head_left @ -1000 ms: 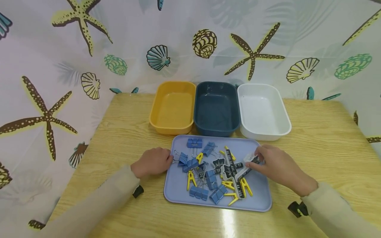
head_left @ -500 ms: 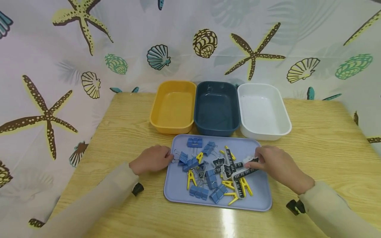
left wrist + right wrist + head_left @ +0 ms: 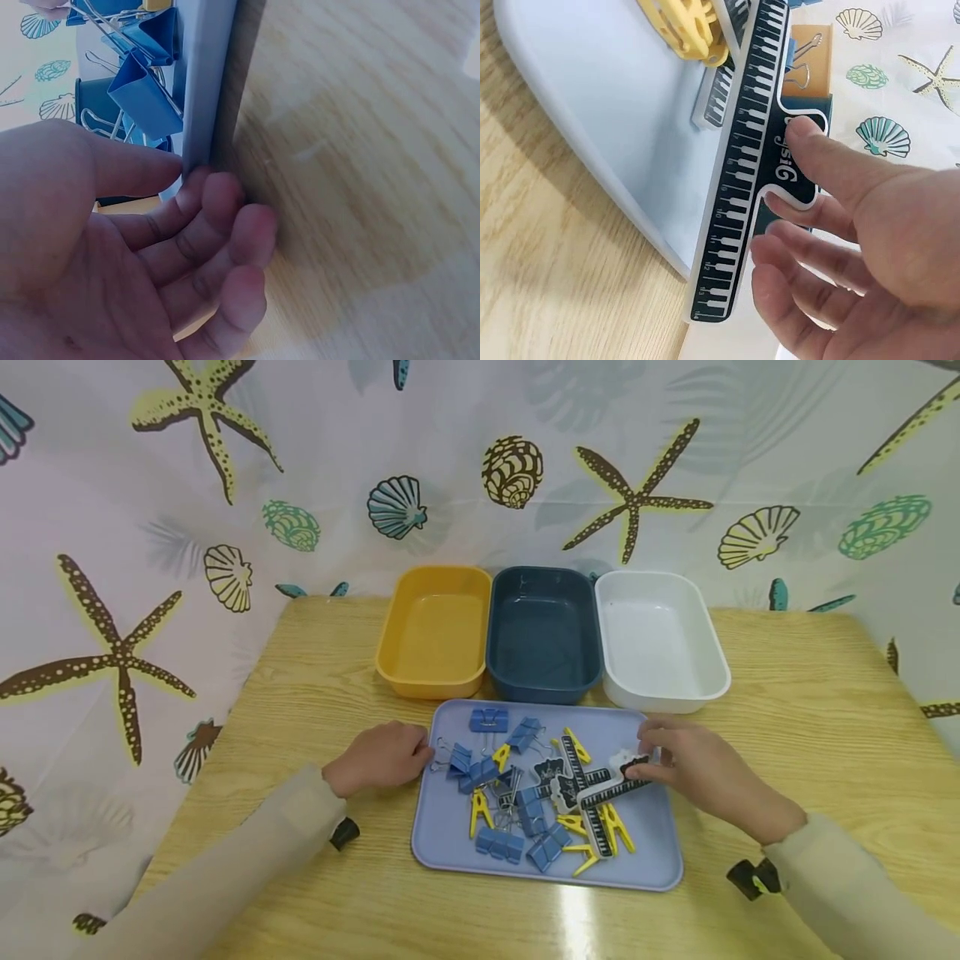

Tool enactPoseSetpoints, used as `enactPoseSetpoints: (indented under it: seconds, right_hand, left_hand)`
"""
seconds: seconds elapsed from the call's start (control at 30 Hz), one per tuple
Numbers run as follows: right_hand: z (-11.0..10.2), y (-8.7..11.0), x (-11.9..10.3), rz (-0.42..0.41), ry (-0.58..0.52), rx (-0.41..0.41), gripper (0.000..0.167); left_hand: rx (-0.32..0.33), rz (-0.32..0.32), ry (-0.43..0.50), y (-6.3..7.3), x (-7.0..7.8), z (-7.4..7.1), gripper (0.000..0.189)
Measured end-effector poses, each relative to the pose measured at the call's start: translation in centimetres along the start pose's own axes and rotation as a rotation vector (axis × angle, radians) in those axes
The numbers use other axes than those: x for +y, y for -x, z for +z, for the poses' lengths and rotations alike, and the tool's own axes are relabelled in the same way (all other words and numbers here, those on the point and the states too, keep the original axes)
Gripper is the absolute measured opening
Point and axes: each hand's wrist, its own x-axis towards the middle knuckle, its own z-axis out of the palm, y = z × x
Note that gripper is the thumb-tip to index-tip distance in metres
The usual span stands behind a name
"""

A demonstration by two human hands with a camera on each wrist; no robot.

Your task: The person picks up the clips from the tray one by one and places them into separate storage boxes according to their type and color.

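Note:
My right hand [image 3: 701,777] pinches a black-and-white piano-keyboard clip [image 3: 742,180] by its lettered handle, between thumb and fingers, over the right part of the lavender tray [image 3: 645,860]. In the head view that clip overlaps other keyboard-printed clips [image 3: 597,833] lying in the tray. At the tray's left edge my left hand [image 3: 381,757] grips the rim, thumb on top and curled fingers against the outer wall. Blue binder clips [image 3: 499,843] lie mostly in the left half and middle of the tray. Several yellow clothespins [image 3: 478,810] are scattered among them.
Behind the tray stand three bins side by side: a yellow bin [image 3: 435,635], a dark blue bin [image 3: 546,635] and a white bin [image 3: 660,635]. All rest on a wooden table [image 3: 315,660]. A shell-and-starfish patterned curtain [image 3: 450,435] hangs at the back.
The keyboard clip in my right hand has turned so its printed face shows, and it has shifted slightly left across the pile. My left hand stays at the tray's rim.

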Motion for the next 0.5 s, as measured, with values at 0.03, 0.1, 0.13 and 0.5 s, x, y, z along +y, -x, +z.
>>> enactPoseSetpoints:
  seconds: [0.03, 0.1, 0.13, 0.5]
  right_hand:
    - [-0.09, 0.02, 0.02, -0.005, -0.001, -0.002, 0.022]
    - [-0.31, 0.03, 0.04, -0.005, -0.008, -0.022, 0.023]
    - [-0.42, 0.03, 0.04, -0.002, -0.013, -0.037, 0.024]
    - [-0.78, 0.14, 0.23, 0.031, -0.142, -0.107, 0.04]
  left_hand:
    - [-0.005, -0.002, 0.003, -0.07, -0.03, 0.04, 0.031]
    - [-0.021, -0.004, 0.013, -0.21, -0.11, 0.1, 0.031]
    - [-0.03, -0.002, 0.021, -0.28, -0.16, 0.12, 0.031]
    - [-0.157, 0.037, 0.128, -1.05, -0.85, -0.35, 0.031]
